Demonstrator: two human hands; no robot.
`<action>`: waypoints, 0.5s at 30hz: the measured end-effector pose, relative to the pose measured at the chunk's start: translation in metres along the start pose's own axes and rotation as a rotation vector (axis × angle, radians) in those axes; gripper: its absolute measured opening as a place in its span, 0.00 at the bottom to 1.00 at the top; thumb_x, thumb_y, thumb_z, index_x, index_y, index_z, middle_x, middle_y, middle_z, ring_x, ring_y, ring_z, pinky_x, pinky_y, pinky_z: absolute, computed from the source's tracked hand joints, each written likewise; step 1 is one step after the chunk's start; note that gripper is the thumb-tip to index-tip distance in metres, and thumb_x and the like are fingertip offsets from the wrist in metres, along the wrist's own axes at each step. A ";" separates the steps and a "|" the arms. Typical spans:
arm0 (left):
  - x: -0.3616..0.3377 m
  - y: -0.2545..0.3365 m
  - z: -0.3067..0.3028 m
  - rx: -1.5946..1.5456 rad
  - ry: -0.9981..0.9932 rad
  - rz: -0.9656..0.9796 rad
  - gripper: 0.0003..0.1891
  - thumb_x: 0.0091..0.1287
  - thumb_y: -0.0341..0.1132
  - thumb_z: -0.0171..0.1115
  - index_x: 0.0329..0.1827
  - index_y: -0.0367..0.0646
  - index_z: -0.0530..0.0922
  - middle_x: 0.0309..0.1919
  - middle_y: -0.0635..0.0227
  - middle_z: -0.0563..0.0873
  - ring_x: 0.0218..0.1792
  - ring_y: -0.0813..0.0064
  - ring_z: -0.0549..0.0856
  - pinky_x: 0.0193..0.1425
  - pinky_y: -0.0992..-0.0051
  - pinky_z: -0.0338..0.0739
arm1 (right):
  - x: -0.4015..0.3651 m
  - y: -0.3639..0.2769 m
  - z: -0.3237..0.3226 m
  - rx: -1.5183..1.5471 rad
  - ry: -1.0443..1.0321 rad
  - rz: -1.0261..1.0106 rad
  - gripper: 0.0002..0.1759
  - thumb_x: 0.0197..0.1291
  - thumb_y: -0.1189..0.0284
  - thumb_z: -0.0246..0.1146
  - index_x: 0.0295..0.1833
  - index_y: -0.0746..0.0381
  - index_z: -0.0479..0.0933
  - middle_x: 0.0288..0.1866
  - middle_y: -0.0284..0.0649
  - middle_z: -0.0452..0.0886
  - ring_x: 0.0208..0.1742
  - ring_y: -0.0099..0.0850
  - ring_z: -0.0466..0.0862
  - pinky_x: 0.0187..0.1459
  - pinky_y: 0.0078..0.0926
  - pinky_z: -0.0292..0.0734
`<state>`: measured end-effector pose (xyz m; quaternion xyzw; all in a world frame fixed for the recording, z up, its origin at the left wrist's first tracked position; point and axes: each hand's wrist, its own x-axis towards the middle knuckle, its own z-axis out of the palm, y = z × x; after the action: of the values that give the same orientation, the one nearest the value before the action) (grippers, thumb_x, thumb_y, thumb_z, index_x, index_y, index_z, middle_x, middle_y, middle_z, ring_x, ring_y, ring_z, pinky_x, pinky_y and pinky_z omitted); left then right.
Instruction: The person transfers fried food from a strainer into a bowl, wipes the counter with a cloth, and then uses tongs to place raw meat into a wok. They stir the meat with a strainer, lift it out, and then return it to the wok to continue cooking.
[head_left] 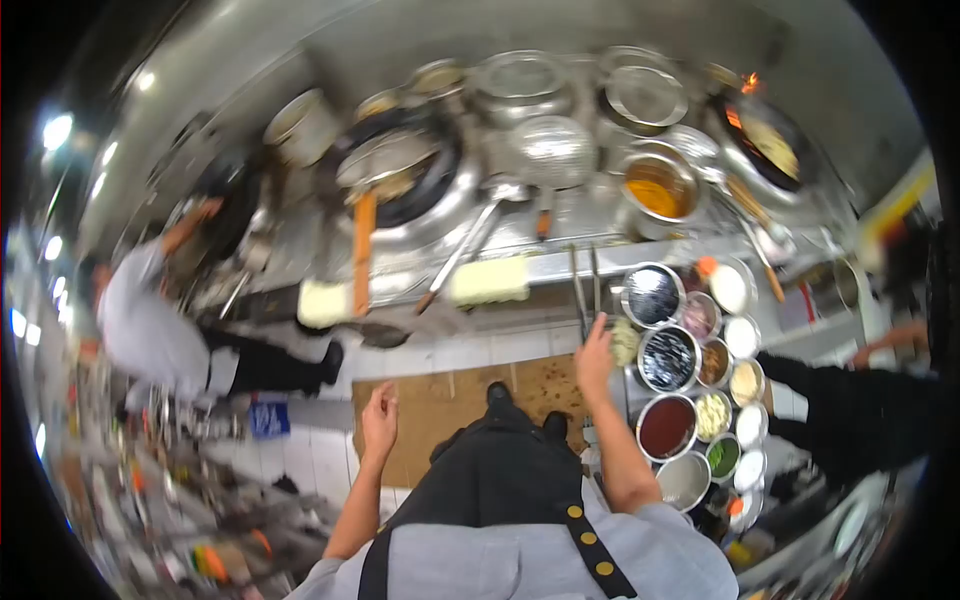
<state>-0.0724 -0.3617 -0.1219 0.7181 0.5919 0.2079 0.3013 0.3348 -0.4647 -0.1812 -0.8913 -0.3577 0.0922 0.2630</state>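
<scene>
Low in front of my body at the left, my left hand [380, 418] hangs over the brown floor mat [430, 405], fingers loosely curled and apart, with nothing visible in it. My right hand [594, 352] is at the counter's front edge, closed around the lower end of long thin metal tongs [577, 285] that point toward the stove; the grip is partly hidden. Just right of this hand are pale shredded food [624, 342] and steel bowls, among them one of dark pieces [669, 358] and one of red sauce [667, 427].
A wok [440, 195] with a strainer, a ladle [505, 187], a pot of orange liquid [655, 190] and a flaming pan [772, 150] stand along the stove. Folded pale cloths [490, 281] lie on its front edge. One person [165, 320] works at left; another's dark-clothed legs [850, 410] show at right.
</scene>
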 end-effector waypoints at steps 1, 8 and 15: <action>-0.035 -0.070 0.015 -0.124 0.092 -0.194 0.15 0.67 0.31 0.57 0.56 0.40 0.78 0.31 0.58 0.82 0.34 0.69 0.82 0.45 0.71 0.77 | 0.035 0.042 0.040 0.057 -0.325 0.140 0.39 0.59 0.72 0.59 0.74 0.68 0.53 0.65 0.62 0.67 0.55 0.58 0.77 0.53 0.45 0.75; -0.191 -0.176 0.042 -0.322 0.444 -0.574 0.10 0.68 0.36 0.59 0.48 0.44 0.80 0.26 0.65 0.81 0.27 0.73 0.81 0.33 0.71 0.78 | -0.009 -0.037 0.017 0.348 0.063 -0.388 0.41 0.57 0.79 0.54 0.76 0.71 0.47 0.73 0.63 0.59 0.73 0.52 0.62 0.73 0.37 0.55; -0.184 -0.194 0.020 -1.208 0.171 -0.846 0.13 0.68 0.43 0.61 0.49 0.49 0.78 0.25 0.72 0.76 0.24 0.79 0.77 0.24 0.72 0.76 | -0.074 -0.123 -0.020 0.264 -0.216 -0.597 0.46 0.51 0.81 0.58 0.78 0.61 0.49 0.62 0.57 0.69 0.62 0.56 0.72 0.62 0.42 0.68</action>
<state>-0.2388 -0.5221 -0.2575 0.1192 0.6219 0.4187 0.6509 0.2151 -0.4492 -0.1002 -0.6906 -0.6135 0.1505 0.3522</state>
